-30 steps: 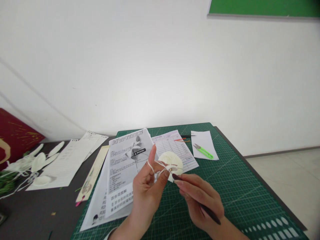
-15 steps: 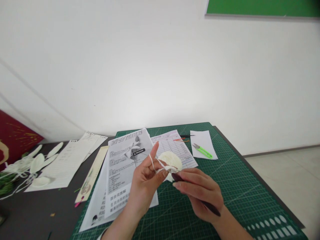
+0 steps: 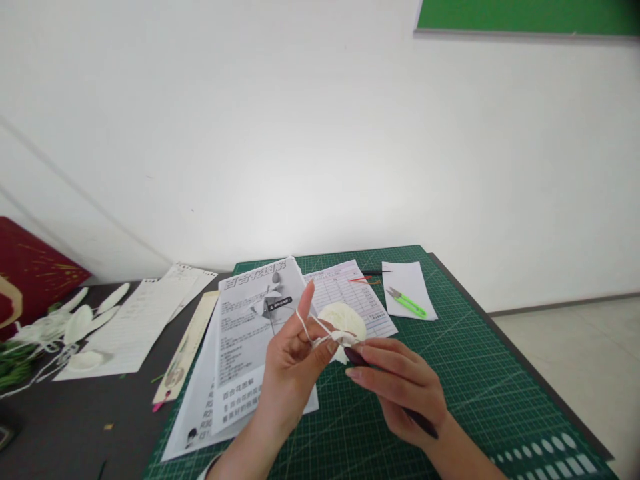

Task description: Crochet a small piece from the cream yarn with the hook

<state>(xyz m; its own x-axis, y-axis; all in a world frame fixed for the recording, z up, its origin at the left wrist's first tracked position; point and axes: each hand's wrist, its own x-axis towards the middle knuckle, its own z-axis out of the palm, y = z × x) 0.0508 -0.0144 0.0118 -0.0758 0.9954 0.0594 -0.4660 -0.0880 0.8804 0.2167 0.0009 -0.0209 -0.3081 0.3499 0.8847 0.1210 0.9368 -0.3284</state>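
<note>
My left hand pinches a small piece of white crochet work between thumb and fingers. Its index finger points up with white yarn looped round it. In my right hand is a crochet hook with a dark brown handle; its tip meets the white piece, where the fingers partly hide it. Just behind both hands lies a cream ball of yarn on the mat.
A green cutting mat bears printed sheets, a lined form and green thread snips on white paper. At left are white crocheted petals, handwritten sheets and a bookmark. A white wall rises behind.
The hook's handle has shifted very slightly in my right hand's grip at the white piece. My left hand keeps its pinch, and the whole view has drifted a little.
</note>
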